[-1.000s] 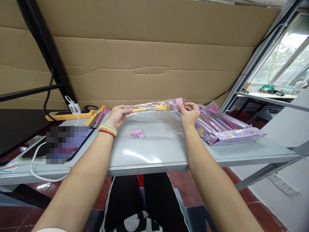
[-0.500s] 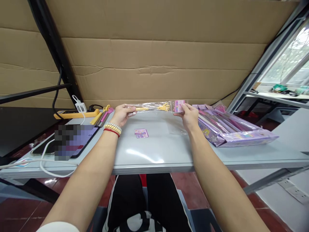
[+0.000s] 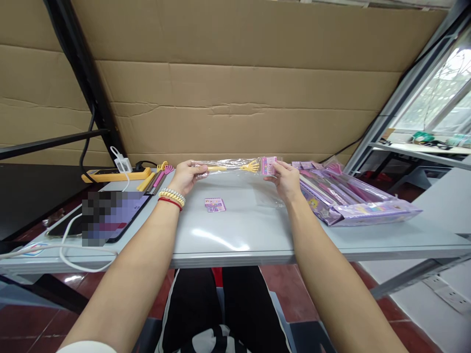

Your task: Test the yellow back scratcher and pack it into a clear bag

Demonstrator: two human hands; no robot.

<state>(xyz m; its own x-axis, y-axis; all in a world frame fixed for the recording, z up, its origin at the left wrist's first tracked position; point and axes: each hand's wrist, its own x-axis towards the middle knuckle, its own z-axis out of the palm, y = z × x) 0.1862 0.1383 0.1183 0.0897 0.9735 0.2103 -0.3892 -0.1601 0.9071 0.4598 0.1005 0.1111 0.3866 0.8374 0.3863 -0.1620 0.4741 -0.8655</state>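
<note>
A yellow back scratcher [image 3: 250,166] with a hand-shaped end lies inside a clear plastic bag [image 3: 231,163], held level just above the table. My left hand [image 3: 187,176] is closed around the handle end of the bagged scratcher. At the other end my right hand [image 3: 286,179] pinches the bag by a pink and purple card [image 3: 268,165], which sits right beside the scratcher's fingers. Below the hands, more small purple cards [image 3: 215,205] lie on the grey table [image 3: 228,230].
To the right stands a purple display box [image 3: 375,213] of bagged scratchers. Loose yellow, pink and grey scratchers [image 3: 156,177] lie at left, near a tablet [image 3: 128,211], a white cable [image 3: 62,245] and a yellow power strip [image 3: 117,175]. Cardboard [image 3: 239,83] walls the back.
The pink card has shifted slightly left, closer to the scratcher's fingers, and my right hand has moved a little left with it. My left hand keeps its hold.
</note>
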